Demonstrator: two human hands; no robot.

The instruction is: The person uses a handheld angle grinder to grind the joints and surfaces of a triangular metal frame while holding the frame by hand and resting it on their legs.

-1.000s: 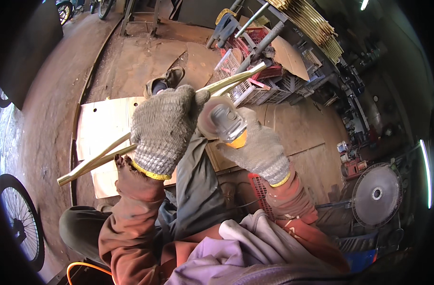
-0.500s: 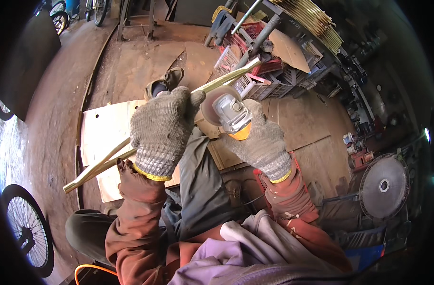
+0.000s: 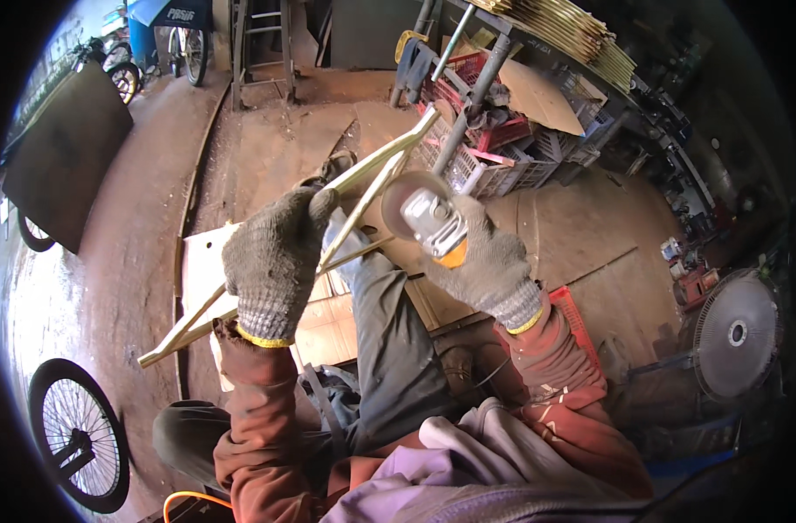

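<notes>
In the head view, the left hand (image 3: 271, 261), in a grey knitted glove, is at the centre left of the frame and its grip is closed around a pale yellow strip frame (image 3: 363, 187) that runs from the lower left up toward the upper centre. The right hand (image 3: 485, 266), also gloved, is just right of the centre and grips the body of an angle grinder (image 3: 428, 218), whose disc is at the strip. Behind them, at the upper centre, stand red and white crates (image 3: 494, 152), and a round fan (image 3: 736, 333) is at the right edge.
</notes>
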